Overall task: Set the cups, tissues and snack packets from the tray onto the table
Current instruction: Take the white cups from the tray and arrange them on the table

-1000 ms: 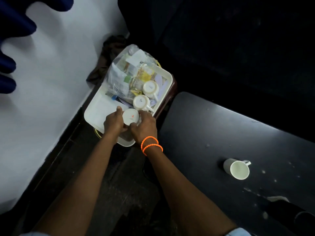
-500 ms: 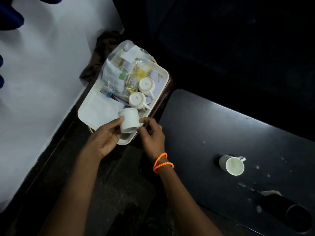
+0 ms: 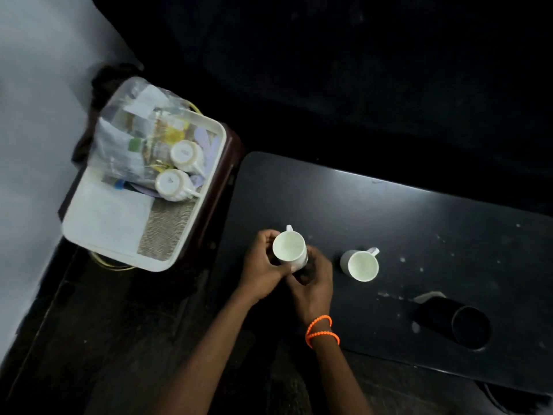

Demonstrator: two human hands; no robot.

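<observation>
Lifted off the tray point(image 3: 191, 241), white handled cup point(image 3: 289, 246) now mouth-up.

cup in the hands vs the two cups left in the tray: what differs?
The held cup is mouth-up over the table, gripped by the left hand and right hand. The tray cups stand upside down, bases showing, untouched, beside the snack bag. All are white with handles.
</observation>
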